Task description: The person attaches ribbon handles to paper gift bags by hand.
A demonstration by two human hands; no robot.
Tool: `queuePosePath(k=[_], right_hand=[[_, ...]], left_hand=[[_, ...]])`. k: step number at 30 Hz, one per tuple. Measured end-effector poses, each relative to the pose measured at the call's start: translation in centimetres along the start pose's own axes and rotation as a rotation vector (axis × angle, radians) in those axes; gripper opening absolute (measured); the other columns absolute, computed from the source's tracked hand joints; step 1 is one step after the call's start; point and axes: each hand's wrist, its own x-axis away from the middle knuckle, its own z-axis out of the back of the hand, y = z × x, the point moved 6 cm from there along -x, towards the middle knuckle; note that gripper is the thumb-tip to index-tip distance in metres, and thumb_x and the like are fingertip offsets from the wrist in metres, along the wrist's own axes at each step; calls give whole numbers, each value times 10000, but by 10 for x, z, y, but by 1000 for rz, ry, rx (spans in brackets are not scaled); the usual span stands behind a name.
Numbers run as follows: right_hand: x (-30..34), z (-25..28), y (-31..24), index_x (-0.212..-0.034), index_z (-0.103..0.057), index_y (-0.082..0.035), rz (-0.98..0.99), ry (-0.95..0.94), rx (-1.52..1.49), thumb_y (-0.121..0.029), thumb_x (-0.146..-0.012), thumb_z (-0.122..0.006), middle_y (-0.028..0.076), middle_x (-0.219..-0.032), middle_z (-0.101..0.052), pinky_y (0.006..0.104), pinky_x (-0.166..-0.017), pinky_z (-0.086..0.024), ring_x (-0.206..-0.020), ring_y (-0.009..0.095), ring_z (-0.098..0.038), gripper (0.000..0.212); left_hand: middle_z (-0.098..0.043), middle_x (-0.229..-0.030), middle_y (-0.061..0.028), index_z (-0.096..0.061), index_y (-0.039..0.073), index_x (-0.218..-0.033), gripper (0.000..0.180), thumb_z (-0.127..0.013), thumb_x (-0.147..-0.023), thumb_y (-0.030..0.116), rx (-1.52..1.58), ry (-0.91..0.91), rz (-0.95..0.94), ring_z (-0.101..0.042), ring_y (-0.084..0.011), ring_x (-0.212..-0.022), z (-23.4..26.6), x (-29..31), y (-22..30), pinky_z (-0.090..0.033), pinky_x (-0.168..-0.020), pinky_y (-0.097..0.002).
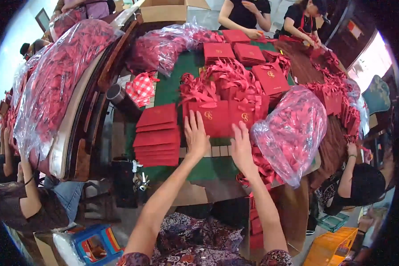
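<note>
Red paper bags (219, 125), two of them side by side, are directly before the person's fingers, with the printed fronts facing this side. The left hand (198, 139) has its fingers moderately spread and laid upon the left bag. The right hand (242, 148) has its fingers apart and a little bent, the tips at the lower part of the right bag; how firmly they press, I cannot tell. Neither hand appears to grip anything.

In my judgement, an uneven push of the fingers could turn one bag or slide it over its neighbour. Left of the left fingers, the flat pile (156, 146) is stepped like stairs, so a knock from the wrist could spread it. Just right of the right fingers, the clear plastic sack (292, 128) is soft and bulging, so it might sag against the bags. Beyond the fingertips, the ribbon handles (235, 80) lie in a thick tangle; pulling one bag could drag others.

As for writing, each bag before the fingers carries a gold emblem of letters. Farther beyond the right fingertips, another red bag (272, 82) shows a similar emblem, with a small gold line beneath.
</note>
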Motion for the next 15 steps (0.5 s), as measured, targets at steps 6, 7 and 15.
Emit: queuePosePath(k=[6, 7, 15], right_hand=[[63, 33, -48, -1135, -623, -27, 3, -28, -308, 36, -855, -619, 181, -1200, -563, 428, -968, -476, -1137, 383, -557, 287], [74, 33, -51, -1113, -634, -31, -13, -44, -323, 34, -853, -628, 169, -1179, -573, 414, -953, -482, -1114, 367, -565, 269], [151, 60, -42, -984, -674, -73, -157, 133, -64, 20, -820, -659, 111, -959, -610, 398, -785, -488, -902, 306, -581, 189]], left_hand=[[-106, -1579, -290, -161, -50, -1519, 1025, -776, -703, 41, 76, 33, -36, -147, -503, -1436, 17, 6, 11, -227, -1163, -554], [-113, -1572, -300, -159, -55, -1517, 1024, -773, -703, 36, 107, 58, -69, -147, -515, -1430, 27, 15, 14, -221, -1165, -556], [-436, -1355, -192, -558, 95, -1316, 525, -683, -808, 54, -15, 358, -164, -377, -395, -1244, 126, 94, -12, -289, -1076, -509]])
